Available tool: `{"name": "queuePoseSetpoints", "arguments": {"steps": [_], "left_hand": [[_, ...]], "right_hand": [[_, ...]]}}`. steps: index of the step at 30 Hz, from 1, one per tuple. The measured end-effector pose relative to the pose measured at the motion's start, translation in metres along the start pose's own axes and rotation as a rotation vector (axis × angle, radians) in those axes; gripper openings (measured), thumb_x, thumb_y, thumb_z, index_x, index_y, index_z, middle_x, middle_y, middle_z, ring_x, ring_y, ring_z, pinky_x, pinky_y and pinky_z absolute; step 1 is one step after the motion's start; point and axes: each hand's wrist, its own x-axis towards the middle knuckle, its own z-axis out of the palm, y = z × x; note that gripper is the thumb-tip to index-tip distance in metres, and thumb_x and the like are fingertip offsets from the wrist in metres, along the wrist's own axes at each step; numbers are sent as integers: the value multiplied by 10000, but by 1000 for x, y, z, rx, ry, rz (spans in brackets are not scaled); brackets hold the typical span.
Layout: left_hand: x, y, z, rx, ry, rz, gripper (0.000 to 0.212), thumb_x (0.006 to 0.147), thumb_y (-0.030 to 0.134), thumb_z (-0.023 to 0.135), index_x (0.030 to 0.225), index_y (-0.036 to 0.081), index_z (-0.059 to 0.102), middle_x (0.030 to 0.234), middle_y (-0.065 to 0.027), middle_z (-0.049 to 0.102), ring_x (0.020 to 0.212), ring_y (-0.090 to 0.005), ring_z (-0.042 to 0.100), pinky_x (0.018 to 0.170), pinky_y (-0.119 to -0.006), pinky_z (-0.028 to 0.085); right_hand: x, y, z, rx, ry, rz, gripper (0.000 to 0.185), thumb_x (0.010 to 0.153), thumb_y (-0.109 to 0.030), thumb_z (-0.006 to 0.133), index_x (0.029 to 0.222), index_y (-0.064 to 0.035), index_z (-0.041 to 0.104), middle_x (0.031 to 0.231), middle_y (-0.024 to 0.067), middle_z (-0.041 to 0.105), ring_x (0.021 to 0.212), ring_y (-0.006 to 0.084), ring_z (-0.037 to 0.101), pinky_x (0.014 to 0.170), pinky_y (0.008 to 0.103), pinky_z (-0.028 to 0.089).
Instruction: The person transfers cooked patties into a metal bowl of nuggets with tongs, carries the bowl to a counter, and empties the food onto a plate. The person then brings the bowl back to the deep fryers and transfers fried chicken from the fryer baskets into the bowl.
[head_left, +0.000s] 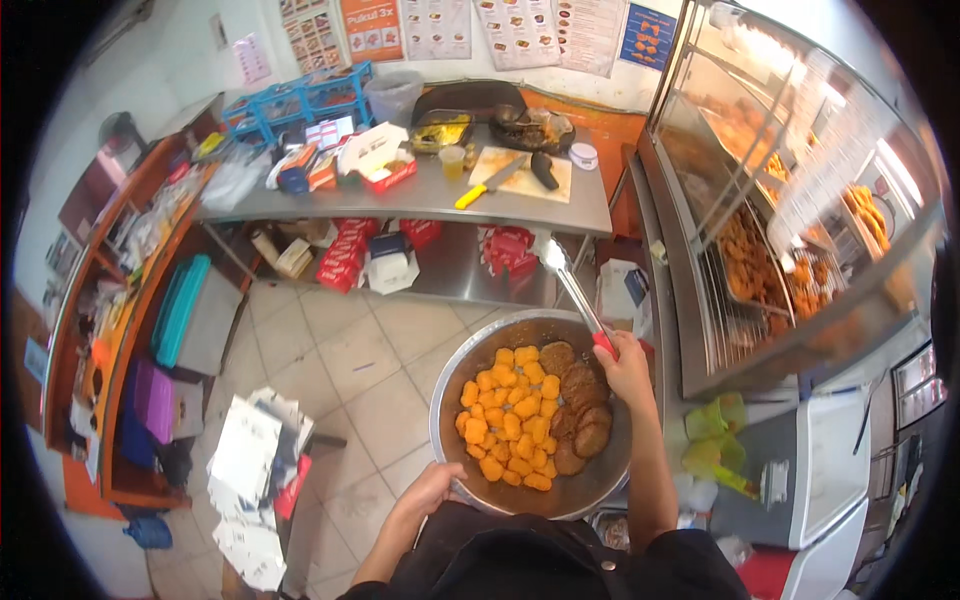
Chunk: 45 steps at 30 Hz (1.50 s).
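Note:
A large round metal bowl (442, 397) is in front of my body. My left hand (435, 486) grips its near left rim. Inside the bowl, golden breaded nuggets (511, 412) fill the left and middle, and several brown patties (583, 405) overlap along the right side. My right hand (627, 367) is over the bowl's right side, closed around metal tongs with a red grip (576, 289). The tongs point away from me, past the far rim, and their tips hold no food that I can see. The bowl's underside is hidden.
Ahead stands a steel table (420, 201) bearing a cutting board (517, 161) with a yellow-handled knife (487, 184). A glass food warmer (750, 225) with fried food rises at right. White folded boxes (247, 457) are stacked at lower left. Orange shelving (127, 360) runs along the left.

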Motion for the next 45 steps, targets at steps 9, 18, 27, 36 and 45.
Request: {"name": "queuePoseSetpoints", "arguments": {"steps": [9, 18, 27, 36, 45], "left_hand": [[210, 239, 31, 5, 8, -13, 393, 744, 50, 491, 1085, -135, 431, 896, -220, 605, 671, -294, 644, 584, -421, 575], [400, 338, 12, -70, 210, -10, 393, 729, 55, 520, 1096, -75, 469, 935, -161, 598, 743, -272, 629, 614, -414, 561], [401, 356, -8, -191, 382, -203, 378, 720, 71, 554, 1079, -38, 507, 931, -126, 600, 799, -259, 615, 638, -450, 547], [395, 360, 13, -166, 565, -127, 319, 687, 39, 550, 998, -29, 535, 890, -109, 587, 789, -269, 593, 659, -414, 524], [382, 345, 27, -144, 639, -282, 377, 689, 74, 558, 1042, -59, 544, 928, -123, 609, 792, -238, 590, 698, -368, 513]], "right_hand": [[313, 90, 91, 192, -83, 304, 317, 812, -275, 590, 829, 40, 615, 701, 199, 597, 682, 308, 599, 635, 386, 439], [510, 178, 212, 244, -324, 69, 280, 792, -229, 628, 806, 47, 585, 755, 219, 574, 737, 369, 564, 672, 411, 442], [546, 197, 176, -59, -1197, -26, 341, 773, -314, 639, 902, -3, 585, 855, 243, 593, 865, 354, 592, 772, 417, 473], [836, 353, 301, -172, -105, -186, 848, 631, -365, 769, 1255, 38, 361, 1189, 271, 472, 1057, 395, 492, 843, 427, 433], [876, 341, 316, -443, -670, 19, 334, 714, -176, 613, 1016, -32, 612, 1082, 188, 573, 1010, 348, 552, 764, 449, 484]]}}
